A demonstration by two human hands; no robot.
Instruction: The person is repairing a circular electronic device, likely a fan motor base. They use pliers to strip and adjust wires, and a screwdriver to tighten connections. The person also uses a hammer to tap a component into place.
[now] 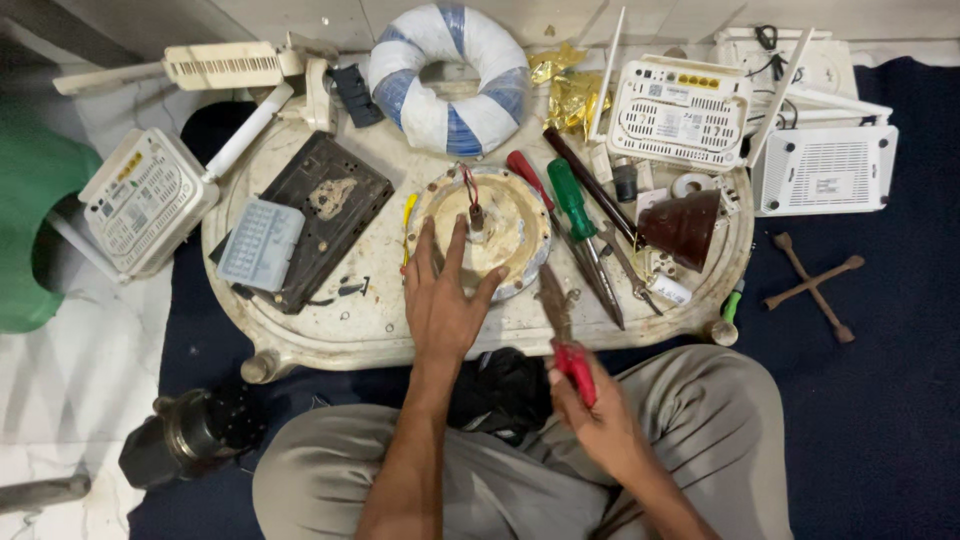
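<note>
My left hand (pixel 443 290) lies flat with fingers spread on the near side of a round cream metal motor housing (pixel 510 215), which has a short shaft and red and black wires at its centre. My right hand (pixel 590 400) grips the red handles of a pair of pliers (pixel 560 320); the jaws point up toward the right rim of the housing. Both sit on a low oval cream table (pixel 350 335) in front of my crossed legs.
Screwdrivers with red and green handles (pixel 570 200), a brown cone cap (pixel 685 228), a black plate (pixel 325 215) and a grey ridged box (pixel 260 243) share the table. White routers (pixel 680 110), a blue-white wire coil (pixel 450 75), a cross wrench (pixel 812 285) and a dark motor (pixel 195 430) surround it.
</note>
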